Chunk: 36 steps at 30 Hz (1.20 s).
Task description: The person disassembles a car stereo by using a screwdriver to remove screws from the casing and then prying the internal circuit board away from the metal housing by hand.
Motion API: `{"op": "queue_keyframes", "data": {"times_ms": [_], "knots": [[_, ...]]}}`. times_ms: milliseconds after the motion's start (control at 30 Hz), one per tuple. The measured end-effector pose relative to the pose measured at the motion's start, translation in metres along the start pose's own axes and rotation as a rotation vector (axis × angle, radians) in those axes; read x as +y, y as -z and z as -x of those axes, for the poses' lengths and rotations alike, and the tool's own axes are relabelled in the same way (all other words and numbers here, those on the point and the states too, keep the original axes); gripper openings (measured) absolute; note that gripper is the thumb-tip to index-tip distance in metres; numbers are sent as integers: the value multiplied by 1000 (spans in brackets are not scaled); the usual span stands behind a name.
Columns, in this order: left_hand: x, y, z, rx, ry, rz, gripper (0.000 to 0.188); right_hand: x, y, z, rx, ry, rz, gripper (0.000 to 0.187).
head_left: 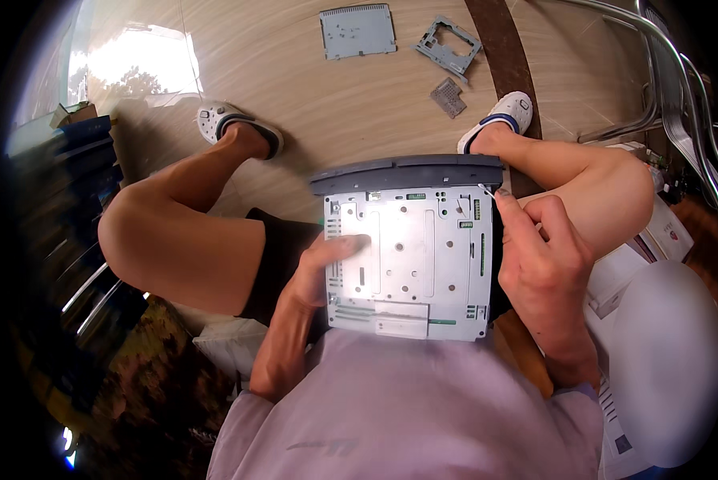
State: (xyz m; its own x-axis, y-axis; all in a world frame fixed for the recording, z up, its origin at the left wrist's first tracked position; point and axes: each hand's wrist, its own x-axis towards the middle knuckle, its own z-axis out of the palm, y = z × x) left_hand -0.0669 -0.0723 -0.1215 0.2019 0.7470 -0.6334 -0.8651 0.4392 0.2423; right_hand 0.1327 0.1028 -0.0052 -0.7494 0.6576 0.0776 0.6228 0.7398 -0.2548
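A silver metal electronics unit (399,264), which looks like a car stereo, rests across my lap. Its long dark front panel (407,172) faces away from me, and strips of green circuit board show through slots in the metal. My left hand (317,268) grips the unit's left side, thumb on top and the other fingers hidden beneath. At the far right corner, my right hand (541,248) is closed round a thin metal tool (488,190). The tool's tip touches or nearly touches the seam behind the front panel; most of it is hidden by the fingers.
On the tiled floor ahead lie a grey metal cover plate (359,32), an open metal frame (448,48) and a small perforated metal piece (448,98). Chrome tubing (675,48) stands at the right, near white boxes (619,276). A blurred pale rounded object (667,364) is close by on the right.
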Motion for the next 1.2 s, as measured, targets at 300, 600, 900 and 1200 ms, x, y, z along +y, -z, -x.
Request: {"op": "queue_keyframes", "data": {"times_ms": [300, 600, 900, 1200], "knots": [[-5, 0, 3, 123, 36, 36, 72, 10, -14, 1, -6, -64, -118, 34], [9, -5, 1, 148, -4, -31, 70, 0, -30, -13, 3, -121, -59, 28], [46, 16, -43, 62, -225, 18, 67, 27, -97, -75, 34, -86, -279, 22], [46, 84, -109, 181, -260, 71, 70, 60, -201, -141, -110, -10, -420, 27]]}}
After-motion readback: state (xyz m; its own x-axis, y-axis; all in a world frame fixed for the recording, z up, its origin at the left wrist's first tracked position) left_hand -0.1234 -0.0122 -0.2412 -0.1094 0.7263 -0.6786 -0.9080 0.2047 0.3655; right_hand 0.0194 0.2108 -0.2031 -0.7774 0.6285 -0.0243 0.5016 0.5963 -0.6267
